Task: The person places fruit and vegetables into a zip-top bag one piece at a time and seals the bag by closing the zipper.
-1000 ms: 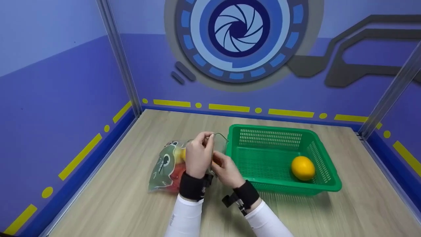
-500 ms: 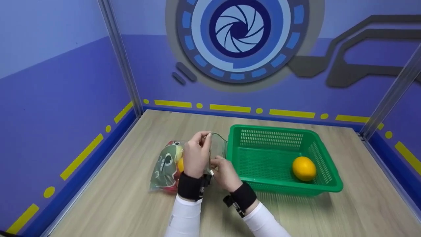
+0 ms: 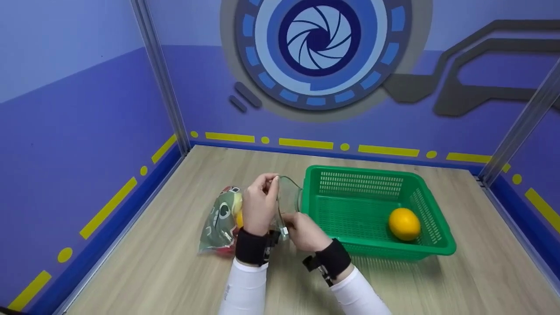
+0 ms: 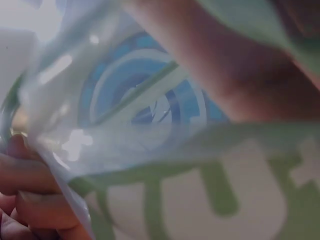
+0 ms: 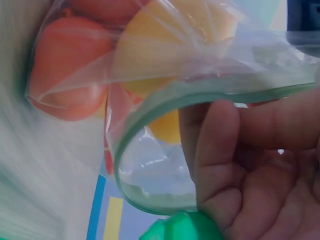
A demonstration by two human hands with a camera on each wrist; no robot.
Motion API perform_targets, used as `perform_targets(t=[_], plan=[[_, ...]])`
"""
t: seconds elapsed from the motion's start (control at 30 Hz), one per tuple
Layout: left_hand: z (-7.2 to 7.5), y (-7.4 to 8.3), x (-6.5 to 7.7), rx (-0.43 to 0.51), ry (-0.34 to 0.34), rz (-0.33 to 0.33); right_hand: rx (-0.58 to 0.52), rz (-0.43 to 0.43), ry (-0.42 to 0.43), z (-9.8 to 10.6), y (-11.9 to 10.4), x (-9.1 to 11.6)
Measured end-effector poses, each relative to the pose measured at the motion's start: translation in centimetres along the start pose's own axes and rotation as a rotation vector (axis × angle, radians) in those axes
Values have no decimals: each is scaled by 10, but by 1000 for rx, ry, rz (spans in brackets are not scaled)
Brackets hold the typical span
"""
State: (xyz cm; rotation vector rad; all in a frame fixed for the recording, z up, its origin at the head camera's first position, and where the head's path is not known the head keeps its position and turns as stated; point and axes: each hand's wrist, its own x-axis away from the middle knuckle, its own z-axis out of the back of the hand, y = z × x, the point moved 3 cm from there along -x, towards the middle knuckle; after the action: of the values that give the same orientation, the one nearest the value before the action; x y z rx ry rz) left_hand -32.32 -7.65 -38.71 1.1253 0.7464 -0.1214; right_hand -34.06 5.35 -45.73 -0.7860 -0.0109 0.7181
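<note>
A clear zip bag printed with a green cat face lies on its side on the table, bulging with fruit. My left hand pinches the far part of its rim between thumb and fingers. Nearer me, my right hand grips the lower rim beside the white zip slider. Between the hands the mouth gapes toward the basket. Through the plastic, the right wrist view gives a red round fruit and a yellow fruit, plus the curved green rim. Left wrist view: blurred bag print.
Close on the right stands a green plastic basket, holding one orange-yellow fruit at its right end. The bag's mouth is by its left wall. Purple panels enclose the wooden table at the back and sides.
The bag's mouth has widened between the hands. My left hand has shifted slightly left; my right hand has moved slightly lower along the rim, and the white slider has come into sight.
</note>
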Motion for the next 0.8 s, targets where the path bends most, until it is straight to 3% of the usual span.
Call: perform_targets(t=[0.2, 0.6, 0.8], plan=[[0, 0, 0, 6, 0, 1, -80, -98, -16, 7, 1, 2], [0, 3, -1, -29, 2, -1, -236, -103, 65, 32, 1, 11], [0, 3, 0, -32, 3, -7, -247, -138, 129, 45, 10, 15]])
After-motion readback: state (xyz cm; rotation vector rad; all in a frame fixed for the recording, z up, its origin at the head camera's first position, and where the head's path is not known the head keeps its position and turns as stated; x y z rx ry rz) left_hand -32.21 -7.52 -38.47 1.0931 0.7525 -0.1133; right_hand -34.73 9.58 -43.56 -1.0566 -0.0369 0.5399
